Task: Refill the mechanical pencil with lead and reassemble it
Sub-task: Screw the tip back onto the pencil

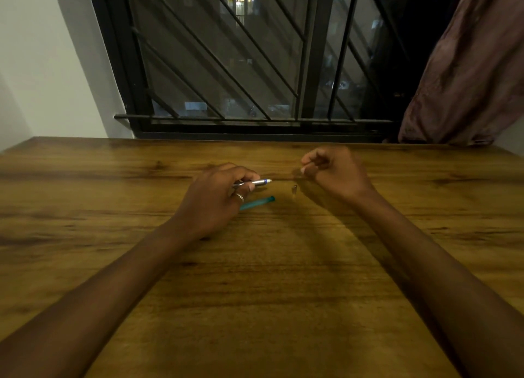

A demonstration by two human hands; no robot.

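1. Both forearms reach in from the bottom edge across the wooden table (85, 184), bare, angling toward each other at the middle of the tabletop.

2. On my feed the left hand (215, 196) sits knuckles up, fingers curled around a mechanical pencil (253, 182); the grip is closed on its barrel. A ring (239, 197) shows on one finger.

3. That pencil lies almost level, just above the wood, its silvery body poking out rightward past the fingers, ending in a blue band and a white tip.

4. Just nearer to me, a teal lead tube (259, 202) lies flat on the table, partly tucked under the left hand, its darker end pointing right.

5. I see a small metal piece (294, 189) lying alone on the wood between the two hands, touching neither. I read it as a pencil part, though it is too small to name.

6. My view has the right hand (331, 169) raised slightly, blurred, fingers bunched with thumb against fingertips in a pinch. Whether anything thin sits in that pinch I cannot tell.

7. Beyond the table's far edge stands a dark barred window (226, 59), a brownish curtain (467, 74) hanging at the right, a pale wall (34, 59) at the left.
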